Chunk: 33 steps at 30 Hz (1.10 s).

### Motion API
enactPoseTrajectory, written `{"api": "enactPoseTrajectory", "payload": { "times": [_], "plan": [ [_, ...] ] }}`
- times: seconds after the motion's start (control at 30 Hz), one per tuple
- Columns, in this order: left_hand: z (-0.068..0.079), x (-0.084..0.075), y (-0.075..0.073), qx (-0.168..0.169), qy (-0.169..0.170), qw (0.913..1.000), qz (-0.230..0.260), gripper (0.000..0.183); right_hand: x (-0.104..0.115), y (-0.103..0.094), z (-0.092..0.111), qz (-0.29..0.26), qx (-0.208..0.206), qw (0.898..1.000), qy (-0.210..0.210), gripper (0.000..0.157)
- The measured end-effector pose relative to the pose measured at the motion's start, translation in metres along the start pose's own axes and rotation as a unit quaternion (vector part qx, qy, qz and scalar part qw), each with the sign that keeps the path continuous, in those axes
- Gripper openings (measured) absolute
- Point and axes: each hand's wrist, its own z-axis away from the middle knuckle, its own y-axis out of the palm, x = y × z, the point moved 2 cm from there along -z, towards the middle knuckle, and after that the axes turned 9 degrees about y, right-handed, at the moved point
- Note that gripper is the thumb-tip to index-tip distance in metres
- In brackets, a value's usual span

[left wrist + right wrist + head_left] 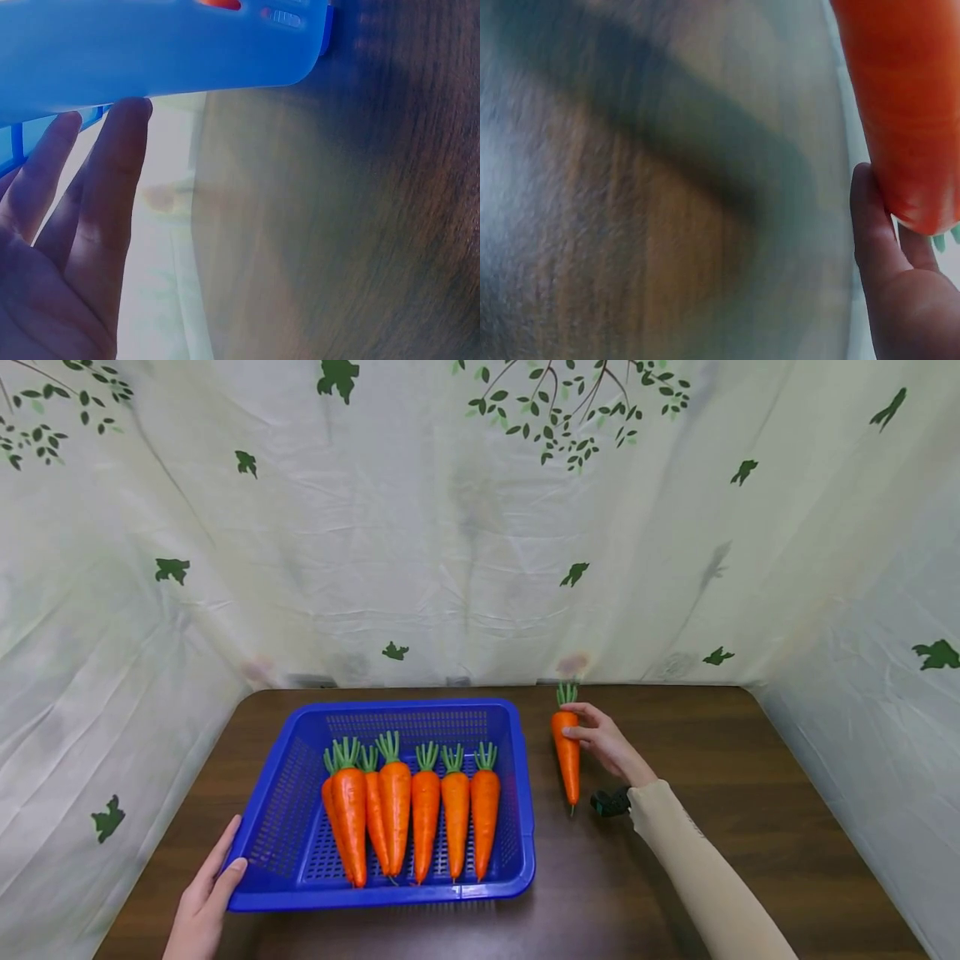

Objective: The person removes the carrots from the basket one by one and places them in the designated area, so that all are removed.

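Observation:
A blue plastic basket [382, 897] with perforated walls holds several orange carrots [425, 802] in a row, their green stem tops toward the far side. My left hand [206, 893] grips the basket's left rim near the front corner; in the left wrist view its straight-looking fingers [112, 187] reach up to the blue rim. To the right of the basket, my right hand [603, 743] holds a single carrot [570, 768] by its thick upper end, tip toward me. Up close, the right wrist view shows this carrot [907, 112] against the thumb [874, 232].
Everything is on a dark brown wooden table [697, 752]. A pale curtain [420, 568] with green leaf prints encloses the back and sides. A small black device [610, 802] sits under the right wrist.

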Motion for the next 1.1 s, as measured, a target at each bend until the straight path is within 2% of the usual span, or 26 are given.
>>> {"api": "enactPoseTrajectory", "payload": {
  "times": [0.23,0.5,0.7,0.93,1.1],
  "plan": [
    [0.000,0.000,0.001,-0.003,0.006,1.0000,0.003,0.054,-0.006,-0.002,-0.004,0.001,-0.002,1.000,-0.001,0.051],
    [0.000,0.002,0.000,0.006,-0.023,0.9997,-0.003,0.054,-0.009,0.000,-0.009,0.015,-0.008,1.000,0.000,0.051],
    [0.000,0.002,0.000,0.006,-0.023,0.9997,-0.008,0.054,-0.012,0.001,-0.013,0.053,-0.022,0.998,-0.007,0.049],
    [0.000,0.003,0.001,0.007,-0.026,0.9996,-0.009,0.054,-0.010,0.002,-0.014,0.120,-0.064,0.991,-0.001,0.046],
    [0.000,0.005,0.001,0.007,-0.029,0.9995,-0.009,0.054,-0.010,0.003,-0.014,0.138,-0.080,0.987,-0.005,0.045]
  ]
}}
